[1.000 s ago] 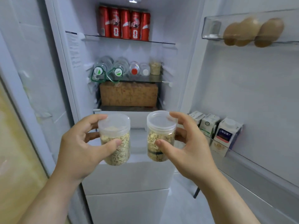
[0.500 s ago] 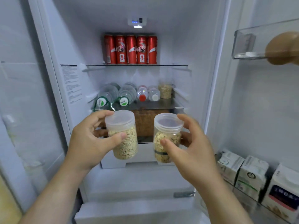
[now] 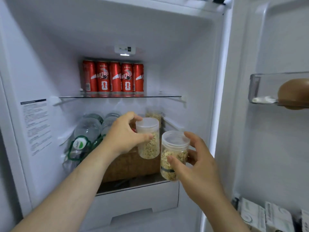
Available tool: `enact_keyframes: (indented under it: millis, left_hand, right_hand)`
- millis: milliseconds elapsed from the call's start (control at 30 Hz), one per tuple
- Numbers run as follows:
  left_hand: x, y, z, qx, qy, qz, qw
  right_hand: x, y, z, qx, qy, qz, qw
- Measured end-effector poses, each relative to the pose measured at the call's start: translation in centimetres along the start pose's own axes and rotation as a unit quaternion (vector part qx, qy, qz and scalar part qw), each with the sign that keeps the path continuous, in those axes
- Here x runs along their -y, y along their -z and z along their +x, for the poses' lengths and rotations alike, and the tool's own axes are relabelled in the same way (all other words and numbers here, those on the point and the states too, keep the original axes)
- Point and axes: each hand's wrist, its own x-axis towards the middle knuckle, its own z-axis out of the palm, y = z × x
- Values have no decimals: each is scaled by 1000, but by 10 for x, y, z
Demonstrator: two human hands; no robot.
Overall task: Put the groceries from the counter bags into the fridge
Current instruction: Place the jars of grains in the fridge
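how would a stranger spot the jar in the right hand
Inside the fridge, under the red cans, the left hand and right hand each hold a grain jar. Yours is the nearer jar; unlike the other jar, it has a dark band near its base.

Head-worn view, close, facing into fridge [image 3: 192,47]

A glass shelf [image 3: 120,97] crosses the middle of the frame and carries five red cans [image 3: 115,77], upright in a row at its back. One level down, clear water bottles [image 3: 88,128] lie on their sides at centre left, with a jar of grains [image 3: 153,115] standing behind them. On the lower shelf [image 3: 130,184] sits a brown block [image 3: 130,164]. At the right edge, a clear door bin [image 3: 257,87] holds a brown rounded thing [image 3: 292,92].
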Motion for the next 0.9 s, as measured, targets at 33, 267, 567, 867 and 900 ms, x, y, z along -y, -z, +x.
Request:
enact_keyframes:
  millis: [33,267,567,867,900]
  left_hand:
    - [-2,-3,15,16,-1,14,1000]
    - [-1,-29,106,93,-32,104,990]
    - [32,-55,156,182,-48,136,973]
    - [44,-81,179,170,-16,146,975]
    - [46,-82,182,169,-10,146,975]
  right_hand:
    - [0,-2,5,-4,-2,2,1000]
    - [-17,-12,27,-40,-30,3,999]
    - [-31,-35,65,-83,-36,-43,995]
    - [-47,-46,82,-106,-27,-109,988]
    - [-49,-46,83,-110,-27,-119,986]
